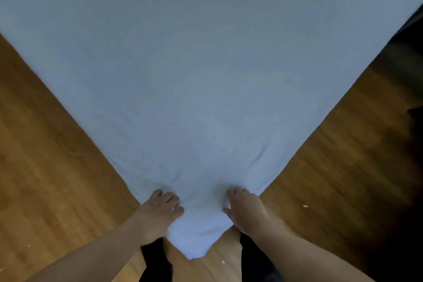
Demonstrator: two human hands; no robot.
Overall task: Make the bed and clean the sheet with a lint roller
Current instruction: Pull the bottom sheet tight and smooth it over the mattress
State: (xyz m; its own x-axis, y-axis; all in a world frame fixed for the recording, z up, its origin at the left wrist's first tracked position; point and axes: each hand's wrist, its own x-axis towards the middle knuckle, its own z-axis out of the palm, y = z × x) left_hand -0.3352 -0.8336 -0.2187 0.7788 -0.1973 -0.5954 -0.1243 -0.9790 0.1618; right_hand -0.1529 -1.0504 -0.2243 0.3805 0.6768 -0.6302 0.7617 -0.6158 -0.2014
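Observation:
A light blue sheet [206,64] covers the bed and fills most of the view, narrowing to one corner just in front of me. My left hand [159,210] grips the fabric on the left side of that corner, fingers curled into it. On the corner's right side my right hand [246,209] grips the fabric too. Small creases fan out from both grips. The corner's loose tip [194,249] hangs down between my hands. No lint roller is in view.
Wooden floor [50,178] lies on both sides of the bed corner, with a few pale crumbs on it. My dark trouser legs [155,261] stand right against the corner. A dark shape [415,117] sits at the right edge.

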